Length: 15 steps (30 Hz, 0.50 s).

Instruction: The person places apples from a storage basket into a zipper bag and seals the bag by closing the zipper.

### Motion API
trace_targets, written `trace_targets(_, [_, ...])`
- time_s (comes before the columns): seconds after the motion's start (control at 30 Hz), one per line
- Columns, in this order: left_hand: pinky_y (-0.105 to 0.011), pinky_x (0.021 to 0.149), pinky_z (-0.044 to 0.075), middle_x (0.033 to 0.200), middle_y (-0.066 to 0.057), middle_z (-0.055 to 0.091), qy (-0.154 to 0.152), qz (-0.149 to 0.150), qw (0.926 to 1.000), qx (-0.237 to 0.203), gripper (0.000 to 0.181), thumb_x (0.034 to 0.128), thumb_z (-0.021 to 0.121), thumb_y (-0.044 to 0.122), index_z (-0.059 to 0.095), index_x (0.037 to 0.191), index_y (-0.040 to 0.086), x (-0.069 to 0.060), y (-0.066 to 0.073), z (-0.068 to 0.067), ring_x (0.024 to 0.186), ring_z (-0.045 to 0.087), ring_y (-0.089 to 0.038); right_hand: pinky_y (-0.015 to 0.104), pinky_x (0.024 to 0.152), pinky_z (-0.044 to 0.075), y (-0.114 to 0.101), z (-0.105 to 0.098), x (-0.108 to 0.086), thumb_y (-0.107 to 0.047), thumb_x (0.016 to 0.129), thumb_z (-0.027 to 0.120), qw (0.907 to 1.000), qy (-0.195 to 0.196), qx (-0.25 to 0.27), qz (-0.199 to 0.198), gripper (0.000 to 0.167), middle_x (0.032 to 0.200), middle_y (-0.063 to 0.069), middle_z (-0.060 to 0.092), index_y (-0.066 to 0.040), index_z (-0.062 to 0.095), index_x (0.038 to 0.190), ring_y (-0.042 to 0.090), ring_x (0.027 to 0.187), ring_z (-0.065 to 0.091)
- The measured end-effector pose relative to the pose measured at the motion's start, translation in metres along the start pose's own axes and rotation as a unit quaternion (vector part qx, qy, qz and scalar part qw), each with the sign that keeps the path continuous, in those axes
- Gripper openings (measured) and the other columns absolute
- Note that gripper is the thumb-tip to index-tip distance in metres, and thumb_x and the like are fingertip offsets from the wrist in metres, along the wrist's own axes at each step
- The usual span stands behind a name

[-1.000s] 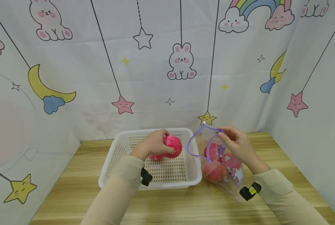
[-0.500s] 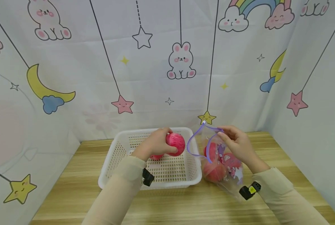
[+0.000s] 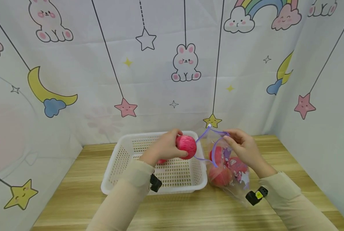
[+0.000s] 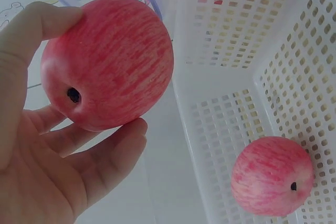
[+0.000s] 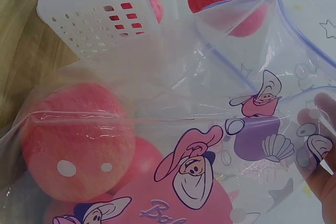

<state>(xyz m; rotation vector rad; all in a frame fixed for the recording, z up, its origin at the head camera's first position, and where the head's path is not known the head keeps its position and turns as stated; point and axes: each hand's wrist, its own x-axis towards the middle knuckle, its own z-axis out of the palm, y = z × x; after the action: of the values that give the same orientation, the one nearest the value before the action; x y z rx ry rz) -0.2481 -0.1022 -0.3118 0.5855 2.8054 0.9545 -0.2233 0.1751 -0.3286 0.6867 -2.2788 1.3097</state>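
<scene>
My left hand [image 3: 166, 146] grips a red apple [image 3: 187, 147] above the right end of a white plastic basket [image 3: 177, 190], close to the bag's mouth. In the left wrist view, thumb and fingers lie around the held apple [image 4: 118, 61]. Another apple [image 4: 272, 177] sits in the basket, mostly hidden by my hand in the head view. My right hand [image 3: 245, 150] pinches the purple-edged rim of a clear printed zip bag [image 3: 237, 166], whose mouth is spread open. Inside the bag lie apples [image 5: 79, 140], partly covered by cartoon prints.
A wooden table [image 3: 73, 205] bears the basket, with the bag directly to its right. White curtains [image 3: 160, 89] with cartoon prints rise behind and at both sides. The basket's perforated wall [image 5: 105, 19] stands close beside the bag.
My left hand has carried the apple to the right, from over the basket's middle to the bag's mouth, now overlapping its left rim. The right hand stays in place, holding the bag.
</scene>
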Motion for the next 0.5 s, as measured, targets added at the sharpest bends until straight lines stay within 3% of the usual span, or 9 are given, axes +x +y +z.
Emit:
trace_targets(0.07, [-0.03,0.079,0.052,0.105,-0.004,0.06,0.003,0.01,0.9999,0.004,0.066,0.0717,0.078,0.026,0.044,0.125,0.008,0.001,0.002,0.002,0.091,0.058,-0.015,0.009,0.065,0.048,0.009,0.001,-0.001,0.002,0.09,0.058,1.0,-0.001,-0.001,0.006,0.022,0.094,0.021,0.069,0.003,0.062,0.112,-0.009,0.078,0.057])
trace_targets(0.13, [-0.028,0.08,0.052,0.106,-0.004,0.06,0.004,0.017,0.9998,0.007,0.065,0.0719,0.078,0.025,0.044,0.125,0.008,0.002,0.005,0.005,0.091,0.058,-0.015,0.01,0.065,0.049,0.016,0.002,-0.001,0.0,0.09,0.059,0.9999,-0.001,-0.006,0.01,0.023,0.094,0.016,0.069,0.0,0.063,0.113,-0.008,0.078,0.057])
trace_targets(0.27, [-0.027,0.079,0.051,0.105,-0.005,0.06,0.005,0.031,0.9995,0.007,0.066,0.0711,0.079,0.022,0.045,0.125,0.007,0.004,0.01,0.007,0.089,0.058,-0.014,0.011,0.064,0.049,0.018,0.002,-0.001,0.0,0.09,0.059,0.9999,0.002,0.001,0.012,0.023,0.091,-0.01,0.068,0.0,0.063,0.112,-0.007,0.077,0.058])
trace_targets(0.37, [-0.027,0.077,0.051,0.106,-0.005,0.061,0.002,0.039,0.9992,-0.001,0.065,0.0709,0.08,0.02,0.045,0.125,0.007,0.004,0.014,0.008,0.088,0.058,-0.014,0.01,0.064,0.049,0.006,0.0,-0.001,0.003,0.09,0.058,0.9999,0.003,0.01,0.009,0.021,0.089,-0.027,0.061,0.005,0.063,0.11,-0.009,0.077,0.058])
trace_targets(0.5, [-0.026,0.077,0.051,0.107,-0.005,0.059,0.001,0.05,0.9987,-0.004,0.064,0.0709,0.08,0.018,0.046,0.124,0.006,0.005,0.017,0.009,0.089,0.056,-0.015,0.01,0.063,0.048,-0.013,-0.002,0.0,0.004,0.09,0.057,0.9999,0.001,0.013,0.008,0.019,0.087,-0.03,0.058,0.01,0.061,0.107,-0.009,0.074,0.056])
